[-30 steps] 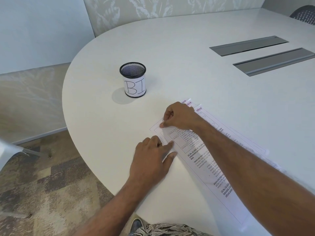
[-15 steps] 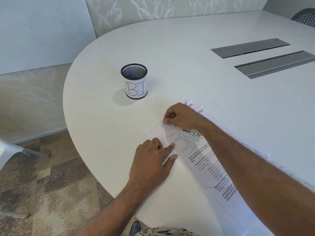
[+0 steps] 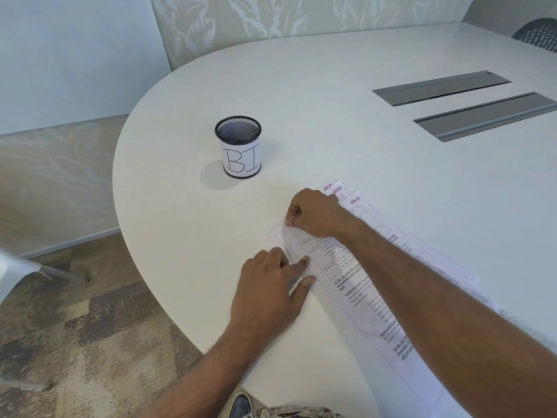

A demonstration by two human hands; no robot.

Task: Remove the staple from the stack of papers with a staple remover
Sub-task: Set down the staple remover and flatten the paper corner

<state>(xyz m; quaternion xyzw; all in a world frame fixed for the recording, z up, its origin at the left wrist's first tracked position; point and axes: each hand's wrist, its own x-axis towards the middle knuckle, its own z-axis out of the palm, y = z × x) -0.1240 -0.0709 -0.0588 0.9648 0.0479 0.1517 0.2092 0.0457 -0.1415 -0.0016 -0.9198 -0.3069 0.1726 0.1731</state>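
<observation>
Fingers (image 3: 304, 262) of the left hand (image 3: 271, 292) are laid flat and spread on the near edge of the stack of papers (image 3: 355, 285), so the sheets are pressed down on the counter (image 3: 331, 122). Nothing is gripped by this hand; it is only pushed down, palm on the counter just beside the stack.

The right hand (image 3: 316, 214) is curled up tight at the far corner of the top sheet. Its thumb and first finger are pinched together right at that corner. What is pinched cannot be told, because the fingers are in the way. The staple and the staple remover cannot be made out. The right arm is stretched across the stack from the lower right.

The papers are laid in a long slant on the counter, from near the hands down toward the lower right edge. A few sheets are fanned out at the top, and a red word, "slice", is printed on each.

A black mesh cup (image 3: 238, 146) is stood well apart from the hands, farther back on the left. A white label with "BI" is wrapped around it. Two grey slots (image 3: 482, 116) are set into the counter far off on the right.
</observation>
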